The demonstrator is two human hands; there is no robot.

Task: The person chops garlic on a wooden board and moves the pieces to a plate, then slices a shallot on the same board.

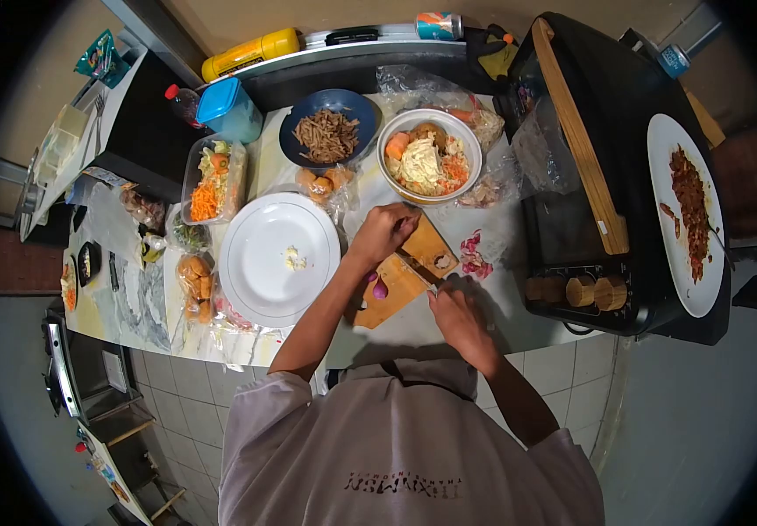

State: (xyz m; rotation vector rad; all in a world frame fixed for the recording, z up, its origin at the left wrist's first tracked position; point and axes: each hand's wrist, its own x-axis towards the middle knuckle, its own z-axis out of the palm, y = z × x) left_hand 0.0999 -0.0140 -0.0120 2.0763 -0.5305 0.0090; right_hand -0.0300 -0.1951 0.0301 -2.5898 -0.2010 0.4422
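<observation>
- The left hand (385, 232) is curled up over the far end of the wooden board (400, 289). I cannot tell if it is gripping something under the fingers.
- The right hand (462, 317) is closed around the handle of a knife (419, 270).
- The knife lies across the board, with its blade pointing up toward the left hand.
- Small purple onions (380, 290) sit on the board, to the left of the knife.
- A little pale bit (441, 260) is on the board, to the right of the knife.
- Pink peels (476, 254) lie on the table (508, 230), just beside the board on the right.
- A big white plate (240, 285) is on the left, with a small heap of chopped pale bits (294, 259) on it.
- Past the left hand is a white bowl (382, 158) full of creamy and orange food.
- Next to that is a dark blue dish (289, 145) with brown shreds (326, 136).
- On the right stands a black oven (606, 96).
</observation>
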